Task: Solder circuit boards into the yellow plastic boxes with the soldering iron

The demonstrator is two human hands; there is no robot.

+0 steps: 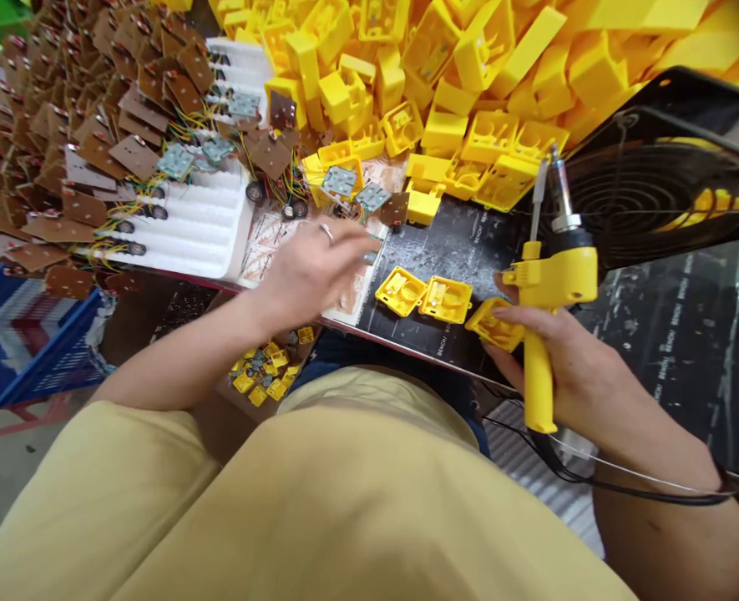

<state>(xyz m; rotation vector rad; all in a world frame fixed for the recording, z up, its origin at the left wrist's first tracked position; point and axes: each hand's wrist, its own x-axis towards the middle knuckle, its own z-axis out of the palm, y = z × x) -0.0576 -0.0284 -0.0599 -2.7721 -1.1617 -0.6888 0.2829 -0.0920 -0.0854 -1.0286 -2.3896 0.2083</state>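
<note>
In my right hand [573,351] is a yellow soldering gun [554,280], its metal tip pointing up and a cable trailing from the handle. The thumb and fingers of this hand also pinch a small yellow plastic case [496,325] at the bench edge. My left hand [319,263], with a ring on one finger, hovers slightly blurred over the white foam sheet, fingers stretched to the right. Just beyond it lie small grey-green circuit boards [373,196] with wires. Two open yellow case halves [445,300] rest on the black bench between my hands.
Yellow cases [400,50] are heaped at the back. Brown circuit boards [93,108] with wires pile up at left on white ribbed foam [199,234]. A black fan [632,184] stands at right. Below left are a blue basket [31,367] and several filled yellow cases [269,371].
</note>
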